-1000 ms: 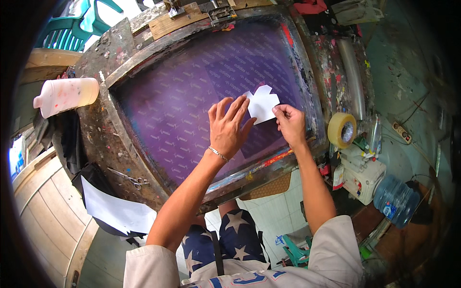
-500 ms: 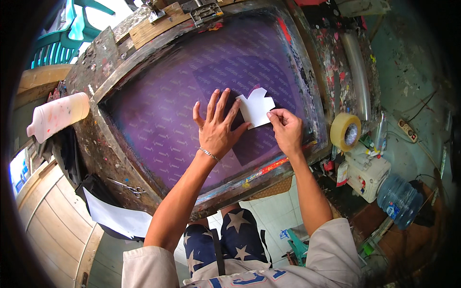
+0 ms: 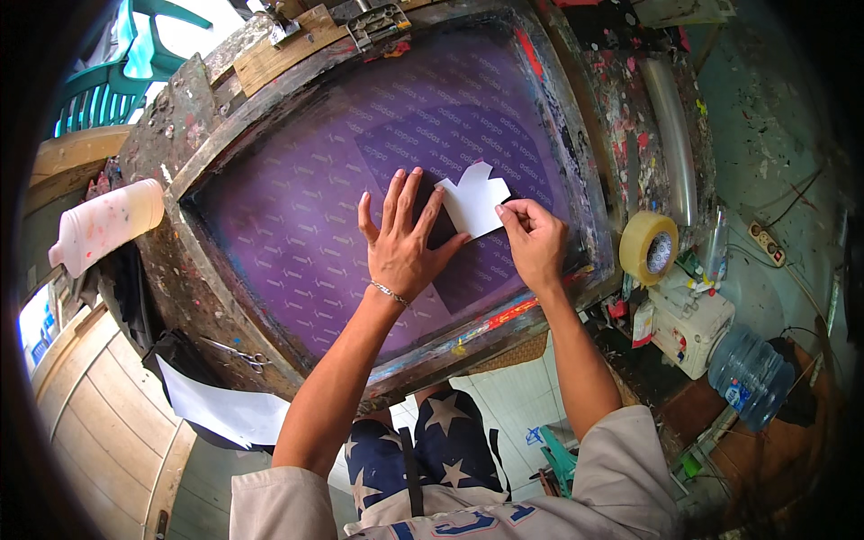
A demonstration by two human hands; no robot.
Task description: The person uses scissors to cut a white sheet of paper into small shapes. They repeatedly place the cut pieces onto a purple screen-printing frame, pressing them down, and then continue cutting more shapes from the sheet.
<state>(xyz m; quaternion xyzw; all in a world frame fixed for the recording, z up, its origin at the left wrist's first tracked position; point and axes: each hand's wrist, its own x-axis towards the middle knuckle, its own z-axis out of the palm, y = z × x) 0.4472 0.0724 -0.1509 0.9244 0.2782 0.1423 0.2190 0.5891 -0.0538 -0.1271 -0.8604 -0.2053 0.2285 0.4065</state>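
White paper [image 3: 474, 205]: may skew if tugged unevenly
Left hand [image 3: 401, 245]: mid-frame, fingers apart
Right hand [image 3: 536, 245]: pinched on paper's edge

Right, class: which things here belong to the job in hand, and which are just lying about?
In use, apparently:
white cut paper, pinched by the right hand
framed purple screen beneath

Lying about, apparently:
tape roll
scissors
pale plastic bottle
blue water jug

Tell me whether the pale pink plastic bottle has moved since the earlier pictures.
No: the bottle keeps its place just off the left corner of the screen frame; the view itself shifted.
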